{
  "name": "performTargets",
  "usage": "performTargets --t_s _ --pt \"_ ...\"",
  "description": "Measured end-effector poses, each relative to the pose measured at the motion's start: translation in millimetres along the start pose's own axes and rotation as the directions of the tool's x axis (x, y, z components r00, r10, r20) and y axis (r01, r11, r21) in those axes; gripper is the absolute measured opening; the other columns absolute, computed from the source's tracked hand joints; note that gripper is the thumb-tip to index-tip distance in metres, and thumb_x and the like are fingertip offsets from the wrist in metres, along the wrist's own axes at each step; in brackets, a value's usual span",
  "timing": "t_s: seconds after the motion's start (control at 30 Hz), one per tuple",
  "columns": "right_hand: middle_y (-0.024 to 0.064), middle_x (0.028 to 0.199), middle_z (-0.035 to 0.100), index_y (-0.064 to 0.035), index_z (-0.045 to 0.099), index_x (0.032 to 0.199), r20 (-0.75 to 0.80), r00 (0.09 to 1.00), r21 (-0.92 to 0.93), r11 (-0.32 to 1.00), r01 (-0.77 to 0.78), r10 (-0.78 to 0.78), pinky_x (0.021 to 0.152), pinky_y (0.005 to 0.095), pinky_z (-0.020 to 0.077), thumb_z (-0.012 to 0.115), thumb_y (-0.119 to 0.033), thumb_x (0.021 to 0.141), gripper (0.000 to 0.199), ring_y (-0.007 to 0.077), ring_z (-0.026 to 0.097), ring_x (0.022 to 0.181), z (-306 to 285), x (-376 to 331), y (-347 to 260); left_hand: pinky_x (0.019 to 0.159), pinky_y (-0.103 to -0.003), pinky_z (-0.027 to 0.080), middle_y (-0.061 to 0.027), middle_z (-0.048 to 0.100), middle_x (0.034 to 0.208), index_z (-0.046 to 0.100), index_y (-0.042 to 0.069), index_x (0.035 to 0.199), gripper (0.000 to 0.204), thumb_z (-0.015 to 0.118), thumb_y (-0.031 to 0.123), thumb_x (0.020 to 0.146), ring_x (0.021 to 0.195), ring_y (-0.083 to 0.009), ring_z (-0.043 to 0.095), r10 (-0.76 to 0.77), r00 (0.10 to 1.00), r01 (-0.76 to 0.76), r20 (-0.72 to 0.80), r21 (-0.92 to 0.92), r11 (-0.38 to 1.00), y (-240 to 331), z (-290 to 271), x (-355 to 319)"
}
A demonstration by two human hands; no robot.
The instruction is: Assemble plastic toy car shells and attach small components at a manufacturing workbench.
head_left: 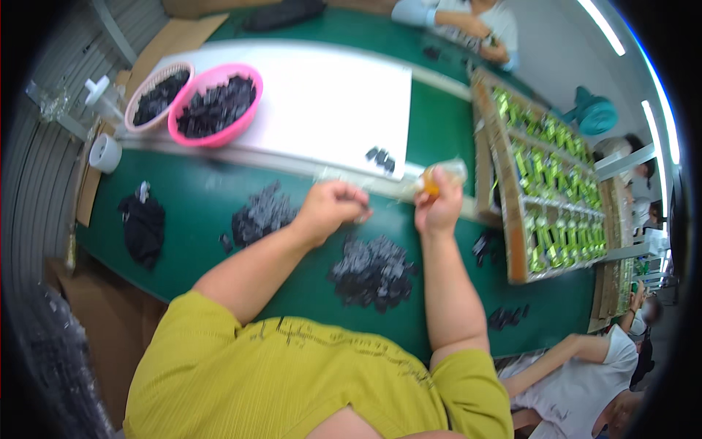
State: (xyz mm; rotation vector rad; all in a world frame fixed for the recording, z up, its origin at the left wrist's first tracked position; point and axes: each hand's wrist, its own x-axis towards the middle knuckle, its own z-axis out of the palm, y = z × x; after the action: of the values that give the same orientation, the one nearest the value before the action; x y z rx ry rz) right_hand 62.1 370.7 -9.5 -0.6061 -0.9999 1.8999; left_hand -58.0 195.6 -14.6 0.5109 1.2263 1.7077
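Note:
My left hand (pixel 333 208) is closed in a pinch above the green table, left of the middle; whatever is between the fingertips is too small to make out. To its right, my right hand (pixel 441 212) is raised and wrapped round a small translucent container with an orange part (pixel 433 183). Below and between the hands lies a heap of small flat black pieces (pixel 373 272). A second heap of black pieces (pixel 265 212) sits beside my left forearm. A few black pieces (pixel 381 159) rest on the white sheet (pixel 329 102) beyond my hands.
A pink basin (pixel 252 121) and a paler basket (pixel 134 121), both full of black pieces, stand far left. A black cloth (pixel 142 228) lies at left. At right, a cardboard tray (pixel 512 212) holds rows of green shiny items. People sit across and at right.

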Motion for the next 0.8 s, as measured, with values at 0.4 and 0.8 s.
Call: performTargets --t_s 0.4,0.8 --pt "0.0035 0.078 0.059 -0.0093 0.053 0.096 0.064 0.996 0.064 0.996 -0.067 0.063 0.041 0.0238 0.0383 0.064 -0.012 0.087 0.015 0.0112 0.049 0.050 -0.8 -12.9 -0.3 0.068 -0.025 0.055 -0.0061 0.061 0.081 0.055 -0.006 0.115 0.038 0.069 -0.006 0.079 0.076 -0.0155 0.065 0.029 0.999 -0.027 -0.023 0.071 0.997 -1.4 -0.8 0.2" --pt "0.0064 0.077 0.064 -0.0021 0.060 0.090 0.250 0.948 -0.108 0.967 0.232 -0.200 0.045 0.0216 0.0434 0.064 -0.007 0.088 0.007 0.0104 0.056 0.055 19.1 -33.8 -0.1 0.061 -0.026 0.056 -0.0111 0.064 0.084 0.054 -0.008 0.111 0.032 0.067 -0.001 0.083 0.070 -0.0174 0.067 -0.113 0.993 0.107 0.031 0.139 0.984 6.9 1.9 5.8"
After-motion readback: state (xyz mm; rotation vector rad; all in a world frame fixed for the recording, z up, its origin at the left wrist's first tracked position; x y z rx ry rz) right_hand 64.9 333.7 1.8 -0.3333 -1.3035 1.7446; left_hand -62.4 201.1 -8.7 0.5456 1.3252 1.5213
